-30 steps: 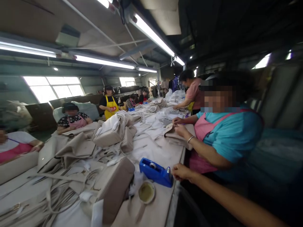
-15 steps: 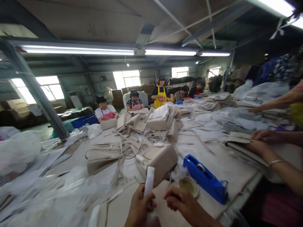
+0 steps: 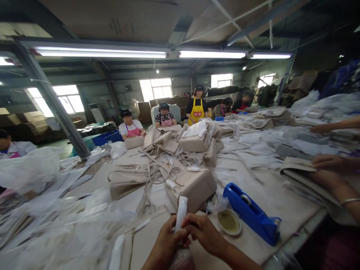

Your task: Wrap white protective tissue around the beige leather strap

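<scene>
My left hand [image 3: 168, 240] is closed round a white-wrapped strip [image 3: 182, 208] that stands upright out of the fist, perhaps a padded bag handle. Against its right side, my right hand [image 3: 204, 233] is pinched, its fingertips meeting the left ones. What lies between the right fingertips is hidden. Beneath both hands spreads a flat beige bag piece [image 3: 152, 240] with a gold zipper [image 3: 131, 243] at its left. A round dish [image 3: 229, 222] with a yellowish inside and a blue tape dispenser [image 3: 250, 213] sit to the right of my right hand.
Beige handbags [image 3: 194, 187] are heaped beyond my hands. Clear plastic bags and white sheets [image 3: 92, 213] cover the left side. On the right, a co-worker's hands [image 3: 327, 174] work on a folded beige bag [image 3: 295, 170]. Several people sit or stand across the table.
My right hand has moved left onto the white-wrapped strip and pinched beside my left hand. The round dish is now more exposed. The whole view has shifted slightly left.
</scene>
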Motion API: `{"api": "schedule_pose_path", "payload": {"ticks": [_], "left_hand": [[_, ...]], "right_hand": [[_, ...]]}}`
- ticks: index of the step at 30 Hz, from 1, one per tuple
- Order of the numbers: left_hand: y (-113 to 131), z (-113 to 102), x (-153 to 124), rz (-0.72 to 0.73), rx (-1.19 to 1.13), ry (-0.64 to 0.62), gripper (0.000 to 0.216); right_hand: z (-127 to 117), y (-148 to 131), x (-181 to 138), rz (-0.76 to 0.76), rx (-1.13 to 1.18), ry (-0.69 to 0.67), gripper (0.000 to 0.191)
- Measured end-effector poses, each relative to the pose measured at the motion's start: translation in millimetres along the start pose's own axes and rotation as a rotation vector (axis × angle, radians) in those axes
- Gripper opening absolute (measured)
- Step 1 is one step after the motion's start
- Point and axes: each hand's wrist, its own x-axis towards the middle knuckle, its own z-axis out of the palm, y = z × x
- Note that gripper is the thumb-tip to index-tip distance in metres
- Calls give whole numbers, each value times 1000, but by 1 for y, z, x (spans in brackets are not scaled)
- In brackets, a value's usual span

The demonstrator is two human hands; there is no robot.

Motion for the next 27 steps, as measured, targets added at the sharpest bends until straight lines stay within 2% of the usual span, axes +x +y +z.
{"api": "schedule_pose_path", "payload": {"ticks": [5, 9, 16, 19, 22, 25, 27], "left_hand": [[3, 3, -1, -8, 11, 5, 27], [8, 4, -1, -41, 20, 21, 35], [12, -1, -4, -132, -247, 78, 31], [20, -2, -7, -160, -316, 52, 26], [29, -5, -9, -165, -396, -39, 23], [31, -11, -8, -172, -472, -132, 24], [29, -15, -7, -175, -475, -133, 27]], "right_hand": [[-2, 0, 1, -85, -260, 2, 16], [-4, 2, 9, -105, -377, 67, 36], [10, 21, 18, -40, -76, 167, 33], [17, 28, 18, -6, 43, 200, 33], [19, 34, 22, 42, 121, 209, 39], [19, 41, 28, 49, 173, 108, 42], [17, 43, 33, 14, 200, 5, 42]]}}
